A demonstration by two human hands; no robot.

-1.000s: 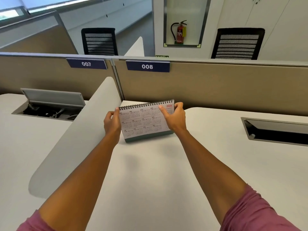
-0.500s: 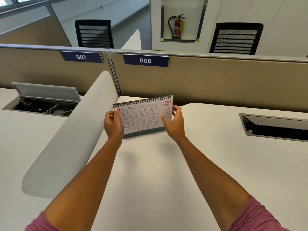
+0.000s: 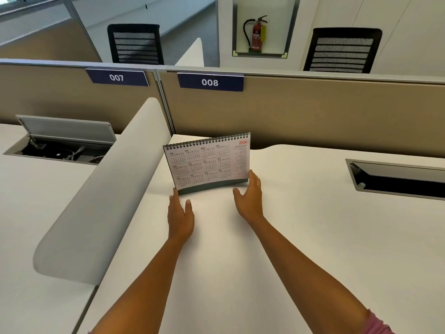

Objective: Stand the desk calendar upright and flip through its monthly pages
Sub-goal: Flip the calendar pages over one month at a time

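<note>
While upright on the smooth white desk (image 3: 289, 237) — spiral-bound calendar (image 3: 209, 162), rectangular, matte.

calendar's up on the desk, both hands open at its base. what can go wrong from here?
1. The desk calendar stands close to the white divider; a nudge from the left hand could push it against that.
2. The right hand touches the base corner; pulling away carelessly may tip it.
3. Flipping at the spiral binding one-handed could topple the stand.

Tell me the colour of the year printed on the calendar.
Red, on the desk calendar's top right corner, head view.
</note>
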